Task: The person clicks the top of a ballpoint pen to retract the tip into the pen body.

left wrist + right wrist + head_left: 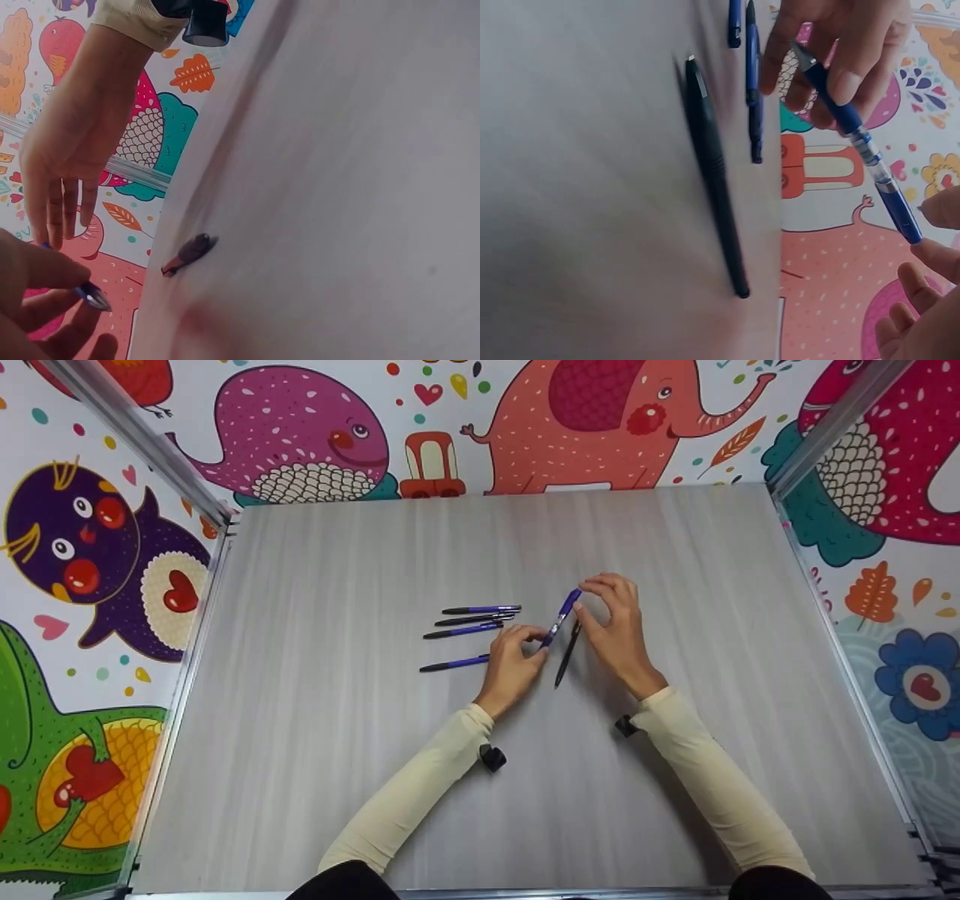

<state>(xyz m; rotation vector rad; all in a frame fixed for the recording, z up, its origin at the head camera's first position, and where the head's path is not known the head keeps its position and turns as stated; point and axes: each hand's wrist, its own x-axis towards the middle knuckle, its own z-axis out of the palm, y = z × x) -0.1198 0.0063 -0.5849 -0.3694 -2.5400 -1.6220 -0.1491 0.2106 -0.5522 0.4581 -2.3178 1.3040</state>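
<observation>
Held aslant above the table is a blue pen (pixel 561 619) with a clear middle section and a silver cone tip. My left hand (pixel 514 664) pinches it near the tip between thumb and fingers. At its other end, a fingertip of my right hand (pixel 616 631) touches the pen; in the right wrist view the thumb stands slightly apart from it. Under the right hand, a black pen (pixel 714 172) lies on the table. Beside the left hand lies a blue pen with a black end (pixel 454 664), its other end hidden by that hand.
Farther back left, a blue-and-black pen (pixel 480 610), a darker pen (pixel 469 621) and another blue-and-black pen (pixel 461 631) lie close together. The wood-grain table (pixel 315 720) has metal rails at its sides and cartoon-printed walls (pixel 300 435) around it.
</observation>
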